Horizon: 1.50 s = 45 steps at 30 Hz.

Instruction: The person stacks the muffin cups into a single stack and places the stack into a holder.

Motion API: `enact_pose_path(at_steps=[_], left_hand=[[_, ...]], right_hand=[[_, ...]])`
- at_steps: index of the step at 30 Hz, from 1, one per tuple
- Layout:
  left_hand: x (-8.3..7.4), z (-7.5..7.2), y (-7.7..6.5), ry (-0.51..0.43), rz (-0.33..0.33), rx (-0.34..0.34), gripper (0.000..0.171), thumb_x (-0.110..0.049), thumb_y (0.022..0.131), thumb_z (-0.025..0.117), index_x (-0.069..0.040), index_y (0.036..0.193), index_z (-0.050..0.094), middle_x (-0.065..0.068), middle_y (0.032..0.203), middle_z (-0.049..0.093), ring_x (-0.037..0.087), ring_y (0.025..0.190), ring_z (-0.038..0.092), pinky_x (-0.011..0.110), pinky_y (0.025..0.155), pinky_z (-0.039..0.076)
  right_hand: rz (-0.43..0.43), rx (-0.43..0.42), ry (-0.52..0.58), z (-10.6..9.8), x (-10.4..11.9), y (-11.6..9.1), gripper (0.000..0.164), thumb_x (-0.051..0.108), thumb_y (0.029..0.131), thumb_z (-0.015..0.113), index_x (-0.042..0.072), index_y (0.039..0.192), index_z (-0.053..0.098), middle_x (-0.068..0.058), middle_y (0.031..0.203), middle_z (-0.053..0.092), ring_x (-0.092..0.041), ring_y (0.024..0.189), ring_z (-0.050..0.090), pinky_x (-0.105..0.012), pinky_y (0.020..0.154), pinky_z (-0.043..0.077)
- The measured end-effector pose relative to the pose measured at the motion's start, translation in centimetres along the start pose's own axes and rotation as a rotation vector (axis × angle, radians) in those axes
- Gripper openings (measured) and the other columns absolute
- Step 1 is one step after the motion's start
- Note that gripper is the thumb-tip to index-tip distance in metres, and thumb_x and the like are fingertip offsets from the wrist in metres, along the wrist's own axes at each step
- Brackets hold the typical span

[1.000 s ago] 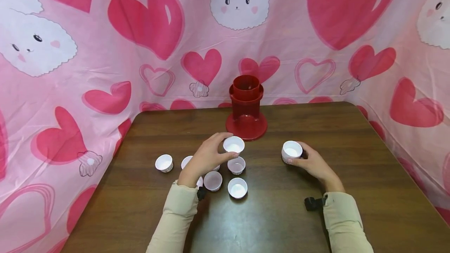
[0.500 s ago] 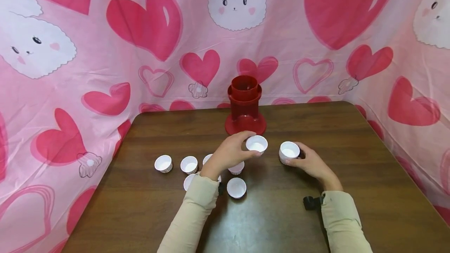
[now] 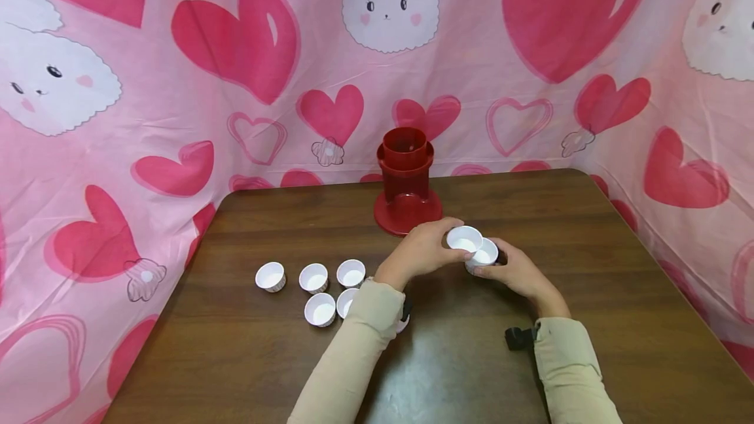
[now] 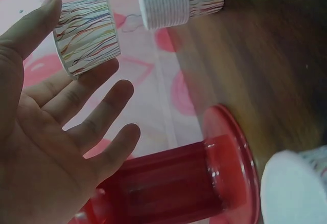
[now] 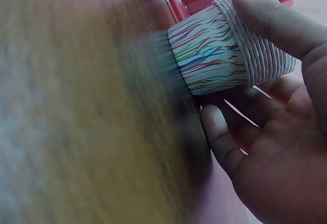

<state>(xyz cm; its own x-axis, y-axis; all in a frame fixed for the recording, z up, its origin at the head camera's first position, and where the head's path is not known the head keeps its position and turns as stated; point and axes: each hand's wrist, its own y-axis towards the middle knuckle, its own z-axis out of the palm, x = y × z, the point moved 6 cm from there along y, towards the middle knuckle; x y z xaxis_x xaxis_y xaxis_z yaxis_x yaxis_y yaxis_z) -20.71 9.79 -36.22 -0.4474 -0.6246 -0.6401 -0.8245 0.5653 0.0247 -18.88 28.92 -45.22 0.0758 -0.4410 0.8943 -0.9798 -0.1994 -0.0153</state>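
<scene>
Pinching a single paper cup between thumb and fingers of the left hand, fanning the other fingers out in the left wrist view. Displaying thin wavy printed lines in red, orange, green and purple along its white outer side, and a plain white inside from above. Gripping a stack of cups in the right hand, laying the thumb across the ridged rims and curving the fingers around the far side. Nesting many cups in one another there, baring only the lowest one's full side, with blue lines running among the red and green, and a plain white inside at the top. Touching or just clearing the table with the stack's base, impossible to tell which. Holding the single cup just left of the stack, overlapping it in the head view but showing a gap in the left wrist view. Also showing six loose cups mouth-up on the brown wood to the left, hiding one mostly behind the left sleeve. Rising beyond the hands as a red stand, opening upward on a round base, before pink heart-and-rabbit cloth.
</scene>
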Motion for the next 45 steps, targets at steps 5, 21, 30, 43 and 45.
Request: enact_pose_path(at_steps=[5, 21, 30, 43, 45], left_hand=[[0.4, 1.0, 1.0, 0.010, -0.002, 0.004, 0.059, -0.040, 0.088, 0.079, -0.018, 0.140, 0.060, -0.004, 0.123, 0.066, 0.010, 0.103, 0.060, 0.031, 0.093, 0.049], [-0.6, 3.0, 3.0, 0.011, 0.016, 0.002, 0.052, -0.045, 0.087, 0.078, -0.020, 0.130, 0.062, -0.010, 0.112, 0.067, 0.006, 0.092, 0.059, 0.026, 0.084, 0.050], [0.1, 4.5, 3.3, 0.069, -0.011, 0.045, 0.052, -0.046, 0.087, 0.077, -0.021, 0.131, 0.063, -0.009, 0.113, 0.068, 0.007, 0.092, 0.059, 0.028, 0.086, 0.051], [0.0, 4.4, 1.8, 0.277, 0.010, 0.084, 0.048, -0.042, 0.091, 0.075, -0.019, 0.132, 0.065, -0.008, 0.112, 0.070, 0.010, 0.097, 0.063, 0.034, 0.097, 0.048], [0.0, 4.2, 1.1, 0.307, 0.012, 0.112, 0.045, -0.043, 0.093, 0.072, -0.018, 0.130, 0.066, -0.007, 0.109, 0.070, 0.012, 0.097, 0.063, 0.038, 0.099, 0.046]], right_hand=[[-0.024, -0.002, -0.006, 0.1, 0.1, 0.1, 0.060, 0.021, 0.086, 0.082, -0.001, 0.135, 0.054, -0.017, 0.125, 0.061, -0.029, 0.110, 0.055, -0.044, 0.092, 0.045], [-0.023, 0.012, -0.012, 0.1, -0.1, 0.1, 0.069, 0.027, 0.087, 0.081, 0.001, 0.142, 0.049, -0.020, 0.132, 0.058, -0.034, 0.117, 0.053, -0.052, 0.099, 0.042], [-0.038, 0.013, 0.010, 0.0, 0.3, 0.0, 0.064, 0.020, 0.086, 0.082, -0.002, 0.139, 0.052, -0.018, 0.128, 0.060, -0.030, 0.112, 0.054, -0.047, 0.096, 0.044], [-0.038, 0.020, 0.000, 0.1, 0.5, 0.0, 0.066, 0.021, 0.087, 0.082, -0.003, 0.140, 0.051, -0.020, 0.130, 0.060, -0.032, 0.116, 0.054, -0.047, 0.097, 0.043], [-0.039, 0.018, -0.012, 0.1, 0.5, 0.0, 0.066, 0.021, 0.087, 0.082, -0.003, 0.139, 0.052, -0.020, 0.129, 0.060, -0.032, 0.115, 0.055, -0.048, 0.097, 0.043]])
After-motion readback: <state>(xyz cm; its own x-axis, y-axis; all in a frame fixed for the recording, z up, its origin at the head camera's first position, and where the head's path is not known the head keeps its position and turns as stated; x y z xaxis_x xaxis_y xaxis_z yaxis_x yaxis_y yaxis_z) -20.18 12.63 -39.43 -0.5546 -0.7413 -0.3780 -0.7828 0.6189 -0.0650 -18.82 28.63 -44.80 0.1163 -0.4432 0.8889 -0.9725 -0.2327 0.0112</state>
